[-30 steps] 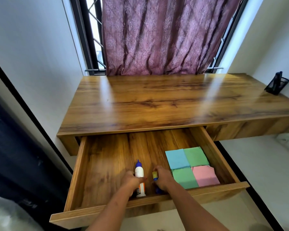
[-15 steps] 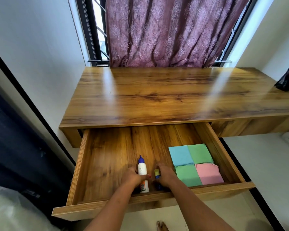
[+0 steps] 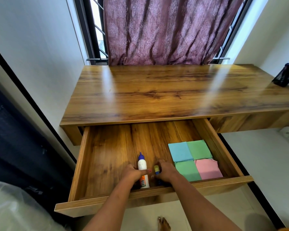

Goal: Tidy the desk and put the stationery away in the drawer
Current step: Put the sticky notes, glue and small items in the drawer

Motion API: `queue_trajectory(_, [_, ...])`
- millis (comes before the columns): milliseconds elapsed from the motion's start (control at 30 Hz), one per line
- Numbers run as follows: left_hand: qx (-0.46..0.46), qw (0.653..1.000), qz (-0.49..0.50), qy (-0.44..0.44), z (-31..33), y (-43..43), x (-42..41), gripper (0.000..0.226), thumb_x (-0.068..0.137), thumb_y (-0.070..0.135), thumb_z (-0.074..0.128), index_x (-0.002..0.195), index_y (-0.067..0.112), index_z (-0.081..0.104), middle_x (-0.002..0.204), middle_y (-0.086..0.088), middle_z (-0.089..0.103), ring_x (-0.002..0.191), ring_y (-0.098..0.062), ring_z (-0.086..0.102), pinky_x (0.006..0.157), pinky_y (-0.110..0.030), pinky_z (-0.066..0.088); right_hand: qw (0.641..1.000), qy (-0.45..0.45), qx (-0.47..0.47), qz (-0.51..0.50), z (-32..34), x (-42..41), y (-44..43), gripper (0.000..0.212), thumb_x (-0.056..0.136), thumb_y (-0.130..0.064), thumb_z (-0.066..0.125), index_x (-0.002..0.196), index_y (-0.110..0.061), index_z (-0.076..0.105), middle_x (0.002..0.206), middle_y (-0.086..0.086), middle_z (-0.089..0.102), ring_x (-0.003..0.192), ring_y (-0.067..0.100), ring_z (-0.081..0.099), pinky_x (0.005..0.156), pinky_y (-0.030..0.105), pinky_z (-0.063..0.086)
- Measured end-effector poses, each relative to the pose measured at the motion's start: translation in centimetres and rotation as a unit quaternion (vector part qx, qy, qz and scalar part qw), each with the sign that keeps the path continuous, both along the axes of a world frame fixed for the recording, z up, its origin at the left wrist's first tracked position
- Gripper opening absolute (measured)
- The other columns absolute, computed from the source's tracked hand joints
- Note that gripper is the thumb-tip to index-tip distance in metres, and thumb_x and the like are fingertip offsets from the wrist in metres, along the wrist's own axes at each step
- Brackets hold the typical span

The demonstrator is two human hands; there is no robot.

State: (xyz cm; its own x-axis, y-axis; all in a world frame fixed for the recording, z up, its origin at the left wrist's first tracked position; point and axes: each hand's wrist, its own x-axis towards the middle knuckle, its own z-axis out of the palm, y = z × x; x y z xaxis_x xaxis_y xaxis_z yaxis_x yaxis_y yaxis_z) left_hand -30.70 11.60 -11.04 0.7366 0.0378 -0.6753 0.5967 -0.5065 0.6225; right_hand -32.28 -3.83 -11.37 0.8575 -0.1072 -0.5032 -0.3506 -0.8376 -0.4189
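Observation:
The wooden drawer (image 3: 107, 157) is pulled open under the desk (image 3: 165, 92). Inside it, near the front, a white glue bottle (image 3: 142, 165) with a blue tip lies flat, and my left hand (image 3: 132, 173) grips its middle. Just right of it lies a small glue stick (image 3: 156, 169) with a yellow and blue body, held by my right hand (image 3: 165, 170). Four paper pads, blue (image 3: 179, 151), two green (image 3: 198, 149) and pink (image 3: 207, 168), lie in a square at the drawer's right side.
A black mesh pen holder (image 3: 284, 76) stands at the desk's far right edge. A purple curtain (image 3: 165, 30) hangs behind the desk. Dark cloth (image 3: 15, 147) hangs at the left. My bare foot (image 3: 163, 224) shows on the floor below the drawer.
Both hands stay on the glue bottle and glue stick at the drawer's front, barely shifting. The view has tilted down, so the foot now shows.

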Motion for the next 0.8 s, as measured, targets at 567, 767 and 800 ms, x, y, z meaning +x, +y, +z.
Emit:
queue_trajectory(567, [0.047,0.995,0.032,-0.079,2.5,0.5,-1.3,0.040,0.083,0.046,0.066,0.106,0.014,0.056,0.093,-0.001,0.059,0.077,-0.011,0.057,0.071,-0.027,0.050,0.999,-0.047,-0.002,-0.025,2.0,-0.8,0.2,0.062,0.084,-0.027,0.070,0.138,-0.023,0.041,0.139,0.005,0.050,0.125,0.027,0.050,0.101,0.039,0.047])
queue_trajectory(767, [0.066,0.983,-0.005,-0.171,4.6,-1.0,-1.8,0.013,0.087,0.034,0.062,0.089,0.022,0.058,0.089,-0.001,0.064,0.076,-0.013,0.058,0.068,-0.030,0.051,0.992,-0.108,0.004,-0.072,3.7,-2.0,-0.7,0.047,0.086,-0.026,0.067,0.129,-0.021,0.050,0.131,0.004,0.056,0.120,0.024,0.054,0.096,0.037,0.051])
queue_trajectory(800, [0.063,0.980,-0.014,-0.189,5.0,-1.7,-2.0,0.010,0.087,0.031,0.062,0.084,0.024,0.056,0.090,-0.001,0.065,0.079,-0.014,0.059,0.070,-0.030,0.052,0.989,-0.124,0.003,-0.083,4.0,-2.4,-0.9,0.044,0.086,-0.025,0.066,0.127,-0.020,0.052,0.129,0.004,0.058,0.117,0.023,0.056,0.096,0.038,0.051])
